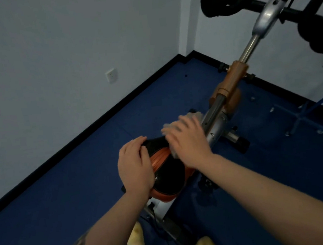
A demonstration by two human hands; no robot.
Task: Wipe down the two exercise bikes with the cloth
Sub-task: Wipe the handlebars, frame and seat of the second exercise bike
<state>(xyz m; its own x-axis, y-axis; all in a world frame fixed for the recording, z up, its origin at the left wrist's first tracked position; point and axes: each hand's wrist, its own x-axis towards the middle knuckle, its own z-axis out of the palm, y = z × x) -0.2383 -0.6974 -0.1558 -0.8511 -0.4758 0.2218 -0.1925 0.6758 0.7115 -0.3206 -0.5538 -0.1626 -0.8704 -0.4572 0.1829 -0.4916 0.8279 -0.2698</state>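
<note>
Cloth [196,116] pressed under flat right hand [186,141] on bike saddle [168,173]; left hand [135,165] rested open on saddle side

We log a wall socket [111,75]; black skirting [96,119] just below it, blue floor [65,202] beneath, blue metal stand [303,115] far right of the socket.

The blue floor [84,190] carries the bike [235,74] in the middle, two yellow slippers [137,238] at the near edge, and a blue stand [303,112] on the right.
</note>
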